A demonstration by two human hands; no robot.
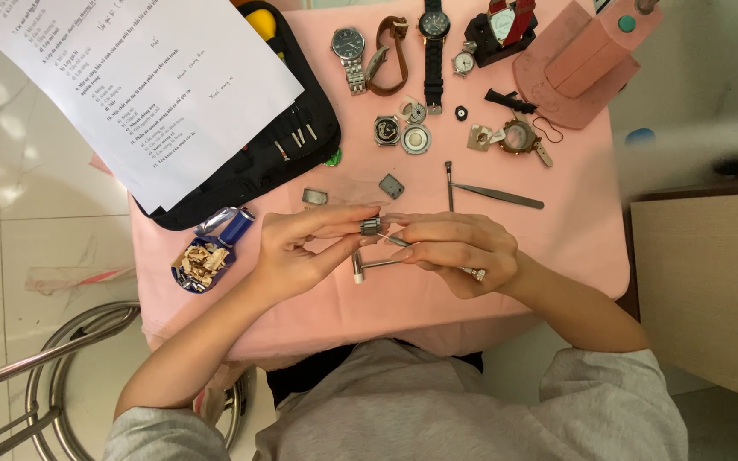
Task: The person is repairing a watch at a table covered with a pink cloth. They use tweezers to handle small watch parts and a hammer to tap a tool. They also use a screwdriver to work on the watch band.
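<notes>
Pinching metal link point(371, 226), both hands point(296, 248)

2 hands point(301, 248) work at the centre of the pink cloth point(557, 230). At 12 o'clock lie 3 strapped wristwatches point(349, 51) – 1 steel, 1 brown, 1 black. Just below them sit 3 loose round watch parts point(416, 138). At 2 o'clock – 1 tweezers point(497, 196). At 10 o'clock, 1 printed sheet point(147, 77) over 1 black tool case point(301, 128).
</notes>
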